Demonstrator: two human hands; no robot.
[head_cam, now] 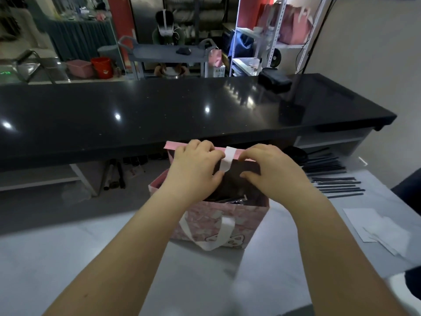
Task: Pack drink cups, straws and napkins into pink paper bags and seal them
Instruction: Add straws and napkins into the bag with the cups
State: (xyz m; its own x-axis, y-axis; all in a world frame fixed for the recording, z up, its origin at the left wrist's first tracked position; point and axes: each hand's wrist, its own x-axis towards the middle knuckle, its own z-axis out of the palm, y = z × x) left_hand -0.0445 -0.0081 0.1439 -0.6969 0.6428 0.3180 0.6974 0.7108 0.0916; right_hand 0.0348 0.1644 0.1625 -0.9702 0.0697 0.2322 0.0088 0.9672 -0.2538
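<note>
A pink paper bag [237,222] with a cartoon print and white ribbon handles stands upright on the pale table in front of me. Its mouth is still apart, and dark contents, with what looks like a wrapped straw, show inside. A white strip [229,159] lies folded over the far top edge of the bag. My left hand [196,165] grips that far edge just left of the strip, thumb touching the strip's lower end. My right hand [271,169] holds the same edge just right of the strip, fingers curled over the rim.
Several dark wrapped straws [335,181] lie in a row at the right on the table. White napkins [378,226] lie nearer at the right. A black glossy counter [159,110] runs across behind the bag. More pink bags [293,23] sit on a far shelf.
</note>
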